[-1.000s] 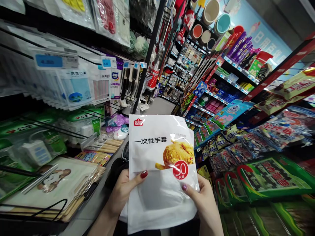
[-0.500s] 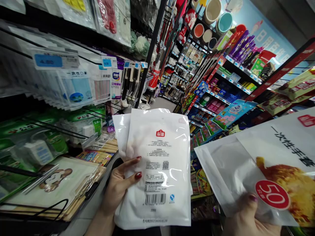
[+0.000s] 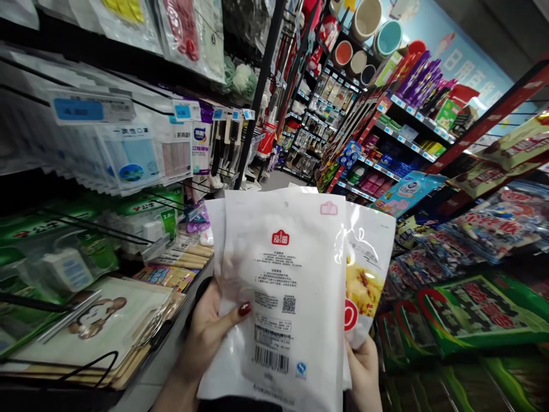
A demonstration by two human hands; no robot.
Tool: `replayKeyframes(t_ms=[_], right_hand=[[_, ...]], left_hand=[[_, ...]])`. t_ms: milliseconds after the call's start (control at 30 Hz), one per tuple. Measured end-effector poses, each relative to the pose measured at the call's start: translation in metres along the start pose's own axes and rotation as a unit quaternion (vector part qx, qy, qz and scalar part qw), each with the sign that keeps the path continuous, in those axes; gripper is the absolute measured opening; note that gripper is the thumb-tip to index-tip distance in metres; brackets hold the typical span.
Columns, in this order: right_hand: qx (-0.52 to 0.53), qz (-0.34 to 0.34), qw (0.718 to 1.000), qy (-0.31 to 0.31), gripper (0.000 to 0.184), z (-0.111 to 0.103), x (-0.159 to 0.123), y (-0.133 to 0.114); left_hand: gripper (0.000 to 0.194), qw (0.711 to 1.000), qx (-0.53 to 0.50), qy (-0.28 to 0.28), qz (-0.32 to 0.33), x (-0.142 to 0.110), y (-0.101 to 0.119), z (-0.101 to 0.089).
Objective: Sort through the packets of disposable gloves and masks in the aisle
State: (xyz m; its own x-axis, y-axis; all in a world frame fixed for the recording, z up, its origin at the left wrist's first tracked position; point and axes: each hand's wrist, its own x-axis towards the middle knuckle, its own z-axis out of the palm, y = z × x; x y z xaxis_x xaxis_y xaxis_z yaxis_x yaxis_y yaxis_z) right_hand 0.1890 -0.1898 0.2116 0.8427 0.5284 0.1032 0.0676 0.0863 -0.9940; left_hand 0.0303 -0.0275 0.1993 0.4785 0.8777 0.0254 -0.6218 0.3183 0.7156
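My left hand is closed on a small stack of white packets of disposable gloves, thumb with red nail pressed on the front one. That front packet shows its printed back, with a red logo, small text and a barcode. Behind its right side, my right hand grips another packet of disposable gloves, whose front has a food picture and part of a red circle. The two lots overlap. Most of my right hand's fingers are hidden behind the packets.
On the left hang packs of face masks with price tags; green-carded plug packs and clipboards lie lower. To the right are snack bags on a rack. Ahead, an aisle runs between shelves; pots stand high up.
My right hand has brought its packet from the right in behind the stack in my left hand. The left-hand stack has stayed nearly in place, a little turned.
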Motion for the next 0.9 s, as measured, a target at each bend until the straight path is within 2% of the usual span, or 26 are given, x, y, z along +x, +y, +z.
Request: replayKeyframes(t_ms=[133,200,267,400,533,667,800,900], right_hand=[[-0.033,0.02,0.997,-0.06,0.03,0.008,-0.005,-0.014],[-0.052,0.02,0.995,-0.077,0.032,0.01,-0.006,-0.017],[-0.073,0.007,0.996,-0.059,0.033,0.009,-0.009,-0.015],[-0.129,-0.028,0.991,0.002,0.022,0.005,-0.016,-0.006],[-0.14,-0.026,0.99,0.012,0.025,0.006,-0.014,-0.012],[-0.123,-0.036,0.992,-0.002,0.035,0.01,0.002,-0.025],[-0.034,-0.121,0.991,-0.037,0.028,0.001,0.013,-0.024],[-0.119,-0.168,0.974,-0.095,0.017,-0.004,0.013,-0.022]], left_hand=[[0.052,0.999,-0.001,-0.004,-0.05,0.001,-0.008,-0.004],[0.051,0.997,-0.02,0.002,-0.07,-0.001,-0.008,0.0],[0.05,0.996,-0.032,0.014,-0.08,-0.003,-0.006,0.008],[0.032,0.993,-0.045,0.012,-0.108,-0.008,-0.001,0.02],[0.024,0.988,-0.053,-0.01,-0.144,-0.009,0.002,0.024],[0.028,0.992,-0.024,-0.007,-0.127,-0.007,0.002,0.021],[0.04,0.995,0.03,0.011,-0.093,-0.007,-0.001,0.018],[0.037,0.995,0.048,0.032,-0.077,-0.008,-0.004,0.017]])
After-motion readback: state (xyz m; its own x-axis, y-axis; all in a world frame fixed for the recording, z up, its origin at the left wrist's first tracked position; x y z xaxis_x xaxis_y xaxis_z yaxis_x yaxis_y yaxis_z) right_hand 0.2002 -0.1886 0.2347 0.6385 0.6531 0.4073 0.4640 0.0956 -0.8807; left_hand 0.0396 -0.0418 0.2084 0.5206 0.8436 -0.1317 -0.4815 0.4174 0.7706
